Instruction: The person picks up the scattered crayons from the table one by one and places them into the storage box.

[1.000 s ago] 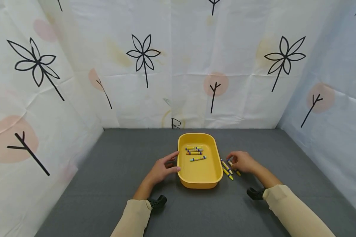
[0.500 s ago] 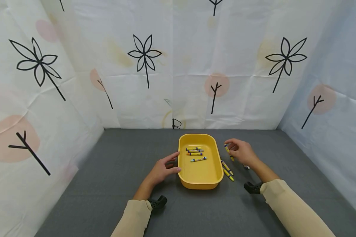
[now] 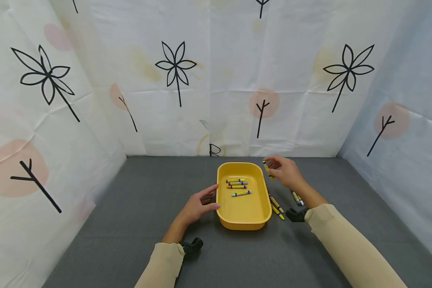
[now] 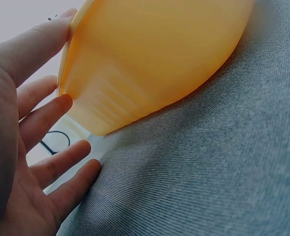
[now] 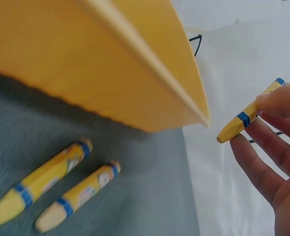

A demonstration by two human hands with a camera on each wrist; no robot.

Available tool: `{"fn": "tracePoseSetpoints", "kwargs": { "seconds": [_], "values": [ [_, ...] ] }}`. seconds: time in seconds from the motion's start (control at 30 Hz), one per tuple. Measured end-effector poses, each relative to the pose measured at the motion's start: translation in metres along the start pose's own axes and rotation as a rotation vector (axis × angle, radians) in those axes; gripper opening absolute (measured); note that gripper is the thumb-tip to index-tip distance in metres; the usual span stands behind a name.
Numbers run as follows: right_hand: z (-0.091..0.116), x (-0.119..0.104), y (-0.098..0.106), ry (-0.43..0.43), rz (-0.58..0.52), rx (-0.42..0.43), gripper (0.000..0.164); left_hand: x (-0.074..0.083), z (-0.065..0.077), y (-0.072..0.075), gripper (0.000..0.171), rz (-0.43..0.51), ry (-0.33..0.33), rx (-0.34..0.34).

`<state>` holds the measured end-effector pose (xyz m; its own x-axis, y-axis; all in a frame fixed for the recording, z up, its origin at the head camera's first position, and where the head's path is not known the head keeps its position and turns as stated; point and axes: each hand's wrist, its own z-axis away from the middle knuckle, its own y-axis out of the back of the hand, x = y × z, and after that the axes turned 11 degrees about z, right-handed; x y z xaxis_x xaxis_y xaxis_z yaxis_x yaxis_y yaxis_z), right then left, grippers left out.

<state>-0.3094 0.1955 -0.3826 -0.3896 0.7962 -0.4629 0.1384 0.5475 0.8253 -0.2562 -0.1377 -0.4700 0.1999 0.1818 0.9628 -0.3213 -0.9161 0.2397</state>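
A yellow plastic tray (image 3: 245,212) stands on the grey table, with several crayons (image 3: 237,187) lying across its floor. At its left side, my left hand (image 3: 199,205) rests extended fingers and thumb against the rim; the left wrist view shows the fingers spread and lightly touching the wall. Above the tray's far right corner, my right hand (image 3: 286,172) pinches a yellow crayon (image 5: 243,119) between thumb and fingers, its tip pointing down. Two crayons (image 5: 78,196) lie on the table close to the tray's right wall.
More crayons (image 3: 297,198) lie on the table, partly hidden behind the right wrist. A white cloth (image 3: 234,80) printed with flowers and twigs rises behind the table and along both sides. Grey fabric (image 3: 137,192) covers the table.
My right hand has lifted the crayon off the table and carried it up and left towards the tray's far right corner. The left hand keeps its place at the rim.
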Motion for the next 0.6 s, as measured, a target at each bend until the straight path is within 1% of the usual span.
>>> {"fn": "tracePoseSetpoints", "kwargs": {
  "seconds": [0.07, 0.27, 0.33, 0.43, 0.57, 0.6],
  "values": [
    [-0.005, -0.004, -0.001, 0.008, -0.012, -0.009, 0.034, 0.0, 0.0, 0.0, 0.066, 0.001, -0.001, 0.001],
    [-0.017, -0.015, -0.007, 0.041, -0.025, -0.029, 0.035, 0.0, 0.001, 0.0, 0.066, 0.013, -0.034, -0.011],
    [-0.02, -0.019, -0.01, 0.049, -0.035, -0.051, 0.034, 0.0, 0.001, 0.0, 0.067, 0.026, -0.029, -0.017],
    [-0.025, -0.026, -0.015, 0.06, -0.06, -0.101, 0.034, 0.016, 0.006, 0.0, 0.067, 0.027, -0.023, -0.039],
    [-0.029, -0.035, -0.022, 0.094, -0.044, -0.166, 0.03, 0.039, 0.014, 0.0, 0.067, 0.022, -0.012, -0.061],
    [-0.03, -0.037, -0.023, 0.099, -0.036, -0.181, 0.029, 0.041, 0.014, 0.0, 0.067, 0.022, -0.012, -0.061]
  ]
}}
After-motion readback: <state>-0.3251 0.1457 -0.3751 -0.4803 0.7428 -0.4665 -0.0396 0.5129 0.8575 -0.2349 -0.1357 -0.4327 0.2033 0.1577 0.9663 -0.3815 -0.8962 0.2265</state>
